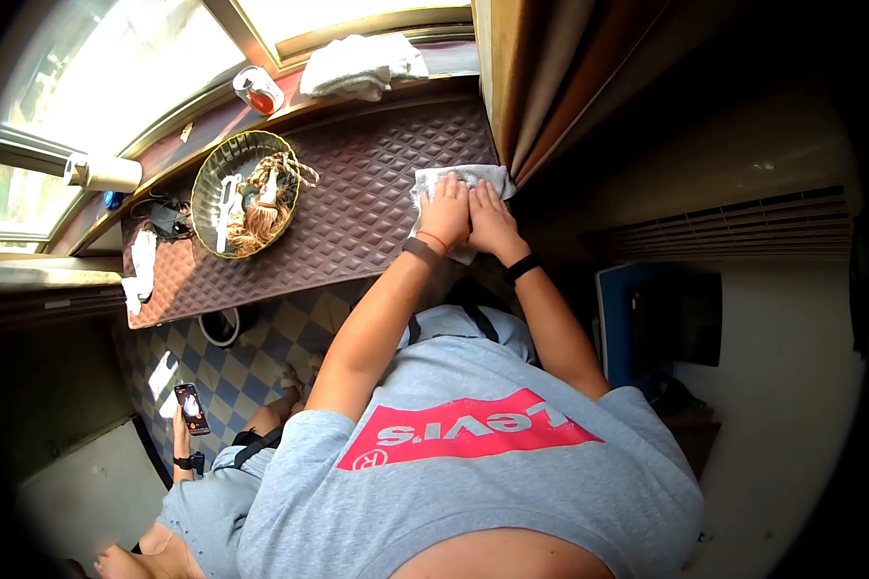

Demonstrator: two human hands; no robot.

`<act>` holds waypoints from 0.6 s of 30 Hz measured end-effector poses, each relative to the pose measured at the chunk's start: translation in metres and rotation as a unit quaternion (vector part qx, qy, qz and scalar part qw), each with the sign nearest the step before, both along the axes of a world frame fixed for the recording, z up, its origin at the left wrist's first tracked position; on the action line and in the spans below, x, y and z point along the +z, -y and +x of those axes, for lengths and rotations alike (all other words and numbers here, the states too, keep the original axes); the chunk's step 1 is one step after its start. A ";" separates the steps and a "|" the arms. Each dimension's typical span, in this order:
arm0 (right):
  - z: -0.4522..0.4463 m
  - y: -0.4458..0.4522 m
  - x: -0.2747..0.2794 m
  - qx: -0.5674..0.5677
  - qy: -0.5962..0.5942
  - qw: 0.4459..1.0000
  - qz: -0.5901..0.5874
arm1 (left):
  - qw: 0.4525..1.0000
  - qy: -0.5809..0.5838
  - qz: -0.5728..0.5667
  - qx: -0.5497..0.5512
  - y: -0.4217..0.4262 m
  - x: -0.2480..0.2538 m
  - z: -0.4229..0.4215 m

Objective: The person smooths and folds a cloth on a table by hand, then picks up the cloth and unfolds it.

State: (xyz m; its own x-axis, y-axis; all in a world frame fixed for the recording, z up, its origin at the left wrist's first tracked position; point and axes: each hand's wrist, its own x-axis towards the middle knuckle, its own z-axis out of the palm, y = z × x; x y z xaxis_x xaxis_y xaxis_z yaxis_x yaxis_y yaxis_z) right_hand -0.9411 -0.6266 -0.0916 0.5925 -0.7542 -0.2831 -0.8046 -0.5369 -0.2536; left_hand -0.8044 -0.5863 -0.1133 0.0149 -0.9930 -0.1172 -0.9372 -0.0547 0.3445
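Observation:
A light grey cloth (492, 177) lies at the right end of the brown quilted table (357, 193), beside the curtain. My left hand (444, 210) rests flat on its lower part, fingers stretched out toward the window side. Right beside it, my right hand (492, 222) also presses flat on the cloth, and the two hands touch. Part of the cloth hangs out below the hands near the table's edge. Dark bands sit on both wrists.
A glass bowl (246, 195) holds rope-like tassels and a white-handled item. On the window ledge are a can (258, 90), a folded white towel (357, 66) and a paper roll (105, 174). At lower left, another person (203, 511) holds a phone (191, 408).

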 end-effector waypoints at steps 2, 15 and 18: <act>0.001 0.003 -0.001 0.005 -0.005 1.000 0.001 | 1.000 -0.008 0.026 0.012 0.003 0.007 -0.001; 0.016 0.034 0.002 0.027 -0.043 0.999 -0.009 | 0.999 -0.014 0.028 0.034 0.032 0.003 0.003; 0.016 0.045 0.004 0.048 -0.050 0.997 -0.020 | 0.999 0.000 0.030 0.041 0.042 0.002 0.004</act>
